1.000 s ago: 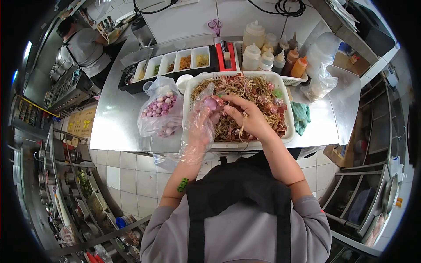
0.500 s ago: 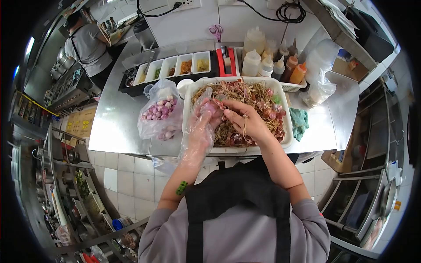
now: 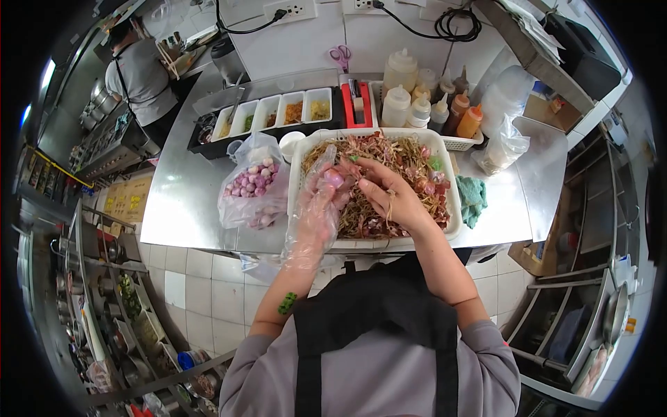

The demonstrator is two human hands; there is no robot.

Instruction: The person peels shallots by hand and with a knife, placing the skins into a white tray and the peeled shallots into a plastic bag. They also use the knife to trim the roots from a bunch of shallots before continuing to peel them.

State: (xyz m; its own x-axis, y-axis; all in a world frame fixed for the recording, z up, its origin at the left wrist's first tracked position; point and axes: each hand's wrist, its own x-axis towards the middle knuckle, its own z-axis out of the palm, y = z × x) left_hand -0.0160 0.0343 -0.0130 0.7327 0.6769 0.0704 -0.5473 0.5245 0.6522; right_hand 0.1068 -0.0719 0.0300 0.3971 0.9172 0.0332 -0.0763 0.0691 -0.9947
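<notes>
Gloved left hand [image 3: 325, 198] pinches shallot [image 3: 335, 178] over left side of white basket [image 3: 455, 212]. Bare right hand [image 3: 394, 198] fingertips pinch its skin. Mid-peel, looks like. Next move needs a clean strip; bag of peeled ones [image 3: 253, 184] sits just left.

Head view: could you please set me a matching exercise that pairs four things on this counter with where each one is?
Things:
1. shallot
2. plastic bag of peeled bulbs
3. green cloth
4. scissors

Places:
A. at the back, against the white wall
B. on the counter, right of the white basket
C. held in the gloved left hand
D. on the counter, left of the white basket

Pairs: 1-C, 2-D, 3-B, 4-A
</notes>
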